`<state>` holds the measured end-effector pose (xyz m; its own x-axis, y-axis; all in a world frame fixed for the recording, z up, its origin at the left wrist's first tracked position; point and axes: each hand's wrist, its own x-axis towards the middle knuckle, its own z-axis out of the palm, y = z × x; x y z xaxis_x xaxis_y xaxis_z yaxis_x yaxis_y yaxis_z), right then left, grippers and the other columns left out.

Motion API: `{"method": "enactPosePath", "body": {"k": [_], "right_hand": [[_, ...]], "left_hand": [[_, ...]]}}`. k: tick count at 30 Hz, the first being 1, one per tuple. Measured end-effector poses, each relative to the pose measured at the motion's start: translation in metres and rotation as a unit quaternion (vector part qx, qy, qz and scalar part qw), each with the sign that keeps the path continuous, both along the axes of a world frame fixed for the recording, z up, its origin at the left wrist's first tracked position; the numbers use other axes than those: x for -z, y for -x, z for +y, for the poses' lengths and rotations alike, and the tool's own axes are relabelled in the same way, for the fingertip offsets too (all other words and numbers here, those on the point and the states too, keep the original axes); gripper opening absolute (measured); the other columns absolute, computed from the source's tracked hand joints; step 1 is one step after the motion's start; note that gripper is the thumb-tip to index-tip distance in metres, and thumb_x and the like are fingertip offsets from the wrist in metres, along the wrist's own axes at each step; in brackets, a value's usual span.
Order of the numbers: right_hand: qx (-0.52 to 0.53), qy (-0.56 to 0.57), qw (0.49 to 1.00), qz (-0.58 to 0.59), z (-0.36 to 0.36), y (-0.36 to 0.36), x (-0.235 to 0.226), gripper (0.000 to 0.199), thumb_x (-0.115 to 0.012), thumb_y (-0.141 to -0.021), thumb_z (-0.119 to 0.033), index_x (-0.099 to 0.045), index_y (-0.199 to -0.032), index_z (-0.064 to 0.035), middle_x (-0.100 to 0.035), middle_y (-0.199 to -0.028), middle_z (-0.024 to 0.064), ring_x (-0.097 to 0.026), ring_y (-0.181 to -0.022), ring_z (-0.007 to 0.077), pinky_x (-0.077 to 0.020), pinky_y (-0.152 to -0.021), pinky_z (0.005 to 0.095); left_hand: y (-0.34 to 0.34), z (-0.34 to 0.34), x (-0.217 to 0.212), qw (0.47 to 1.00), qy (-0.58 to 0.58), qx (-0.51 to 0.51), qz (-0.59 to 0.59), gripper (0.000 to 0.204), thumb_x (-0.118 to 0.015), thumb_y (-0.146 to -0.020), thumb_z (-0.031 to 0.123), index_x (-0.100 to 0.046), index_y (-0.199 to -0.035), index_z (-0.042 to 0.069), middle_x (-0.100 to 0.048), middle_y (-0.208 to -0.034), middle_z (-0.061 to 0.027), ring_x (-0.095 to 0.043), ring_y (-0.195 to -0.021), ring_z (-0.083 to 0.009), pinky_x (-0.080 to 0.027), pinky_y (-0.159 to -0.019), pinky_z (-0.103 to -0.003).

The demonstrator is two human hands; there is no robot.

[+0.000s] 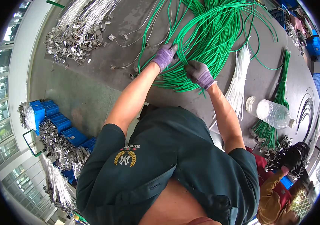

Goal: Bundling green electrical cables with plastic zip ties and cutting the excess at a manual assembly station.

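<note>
Left hand (pixel 164 55): my gloved fingers are closed around a few strands of the green cable bundle (pixel 205 41).
Right hand (pixel 199 73): clenched on the same strands, just beside the left.
Where it lies: spread in 1 big loop on the grey table (pixel 92 93), ahead of me.
Handling: I judge it light, limp, smooth-coated and quick to tangle; best gripped close to the cut ends.
Nearby: white zip ties (pixel 239 80), a clear plastic bottle (pixel 270 112).
Hard to see: the far loops are cut off at the top edge; the strand count in my grip is unclear.
</note>
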<state>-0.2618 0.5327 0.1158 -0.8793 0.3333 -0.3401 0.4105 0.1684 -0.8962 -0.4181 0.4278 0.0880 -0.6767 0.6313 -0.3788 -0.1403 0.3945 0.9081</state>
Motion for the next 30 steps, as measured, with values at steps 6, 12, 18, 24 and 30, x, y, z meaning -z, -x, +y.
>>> {"method": "enactPosePath", "body": {"k": [6,12,18,24,30], "right_hand": [[-0.026,0.21,0.977,0.007,-0.014,0.004,-0.005,0.021,-0.053,-0.085,-0.019,-0.058,-0.087,0.0005,-0.055,-0.058,0.0048,-0.049,-0.042,0.0126,-0.0366,-0.039,0.0268],[-0.095,0.134,0.985,-0.059,-0.014,0.002,-0.004,0.018,-0.051,-0.084,-0.016,-0.059,-0.084,0.0003,-0.06,-0.063,0.0061,-0.055,-0.046,0.013,-0.0438,-0.045,0.0269],[-0.078,0.064,0.991,-0.088,-0.004,-0.004,0.008,0.02,-0.053,-0.085,-0.019,-0.059,-0.084,0.0002,-0.059,-0.061,0.0058,-0.056,-0.048,0.0132,-0.0457,-0.047,0.0276],[-0.055,-0.085,0.994,-0.04,-0.005,-0.006,0.027,0.018,-0.052,-0.086,-0.018,-0.06,-0.088,-0.0017,-0.058,-0.059,0.0076,-0.058,-0.049,0.016,-0.0466,-0.049,0.0302],[-0.036,-0.018,0.997,-0.061,-0.004,-0.008,0.031,0.018,-0.051,-0.086,-0.017,-0.06,-0.09,-0.0016,-0.059,-0.06,0.009,-0.058,-0.048,0.0176,-0.0472,-0.048,0.0308]], "left_hand": [[-0.014,-0.005,0.003,0.977,-0.115,-0.018,-0.176,0.024,-0.058,-0.084,0.034,-0.06,-0.084,0.009,-0.055,-0.063,-0.0021,-0.047,-0.052,-0.0122,-0.039,-0.049,-0.028],[0.0,-0.011,0.013,0.999,-0.044,0.008,0.026,0.019,-0.06,-0.082,0.023,-0.059,-0.087,0.005,-0.056,-0.064,-0.0045,-0.051,-0.056,-0.0166,-0.044,-0.054,-0.032],[0.004,-0.019,-0.012,0.997,0.046,0.062,-0.006,0.019,-0.06,-0.082,0.02,-0.058,-0.089,0.002,-0.06,-0.067,-0.0068,-0.052,-0.055,-0.0172,-0.045,-0.054,-0.033],[0.014,-0.024,-0.017,0.98,0.038,0.194,-0.008,0.021,-0.065,-0.076,0.023,-0.061,-0.083,0.004,-0.057,-0.06,-0.0061,-0.051,-0.05,-0.0149,-0.041,-0.047,-0.03],[0.031,-0.028,-0.016,0.935,0.14,0.324,0.023,0.024,-0.066,-0.071,0.028,-0.062,-0.069,0.004,-0.053,-0.05,-0.0063,-0.049,-0.044,-0.0154,-0.039,-0.045,-0.032]]}}
